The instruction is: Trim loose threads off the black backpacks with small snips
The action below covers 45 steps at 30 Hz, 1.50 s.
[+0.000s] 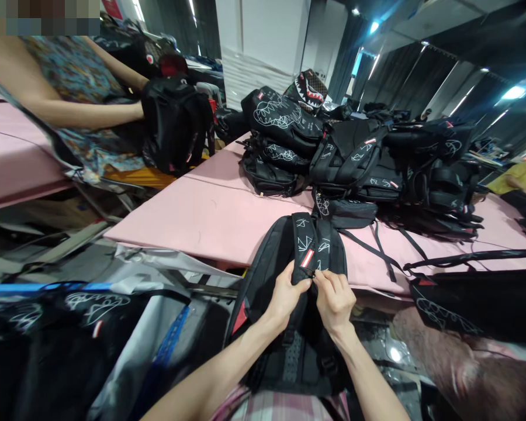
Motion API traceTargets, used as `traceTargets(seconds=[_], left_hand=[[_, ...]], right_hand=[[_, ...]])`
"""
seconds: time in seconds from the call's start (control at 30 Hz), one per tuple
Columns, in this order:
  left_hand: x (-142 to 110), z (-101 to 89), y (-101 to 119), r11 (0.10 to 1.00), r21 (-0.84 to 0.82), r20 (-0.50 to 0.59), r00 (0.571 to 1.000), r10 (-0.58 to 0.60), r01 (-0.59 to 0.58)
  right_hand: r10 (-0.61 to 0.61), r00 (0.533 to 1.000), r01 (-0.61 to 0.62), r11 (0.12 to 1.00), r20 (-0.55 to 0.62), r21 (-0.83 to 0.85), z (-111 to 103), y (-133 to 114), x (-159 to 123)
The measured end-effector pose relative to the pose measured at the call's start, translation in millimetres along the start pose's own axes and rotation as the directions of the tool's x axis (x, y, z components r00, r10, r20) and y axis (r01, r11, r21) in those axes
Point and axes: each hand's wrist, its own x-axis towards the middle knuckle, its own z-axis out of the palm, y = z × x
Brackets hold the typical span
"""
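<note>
A black backpack [265, 275] leans from my lap onto the table edge, its strap side facing up. White scribbled lines and a red-and-white tag [307, 258] mark its shoulder strap [302, 231]. My left hand [287, 295] is closed around this strap just below the tag, thumb on top. Close beside it, the fingertips of my right hand [334, 299] pinch together over the straps. A small dark piece shows between the two hands; its kind is too small to tell.
Behind the backpack, a pink-covered table [193, 210] bears a heap of black backpacks [350, 158]. At left, a person in a patterned top handles another black backpack [175, 126]. More black bags lie at lower left [48, 339] and on the right [486, 298].
</note>
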Motion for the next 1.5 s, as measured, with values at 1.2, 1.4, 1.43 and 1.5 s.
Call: traceTargets(seconds=[1.2,1.4,1.43,1.5], left_hand=[[14,-37.3,-7,0.449,0.777,0.373,0.897,0.239,-0.442],[82,-15.6,11,0.477,0.778,0.342,0.913,0.224,-0.409],[103,-14.0,16,0.494,0.781,0.303,0.923,0.236,-0.382],[151,-10.8,20,0.558,0.772,0.213,0.951,0.226,-0.306]], right_hand=[[0.475,0.311,-0.948,0.214,0.823,0.235,5,69,-74],[0.584,0.247,-0.930,-0.081,0.774,0.358,8,81,-48],[0.616,0.228,-0.901,-0.161,0.754,0.403,13,92,-39],[0.622,0.202,-0.801,-0.340,0.757,0.493,25,122,-21]])
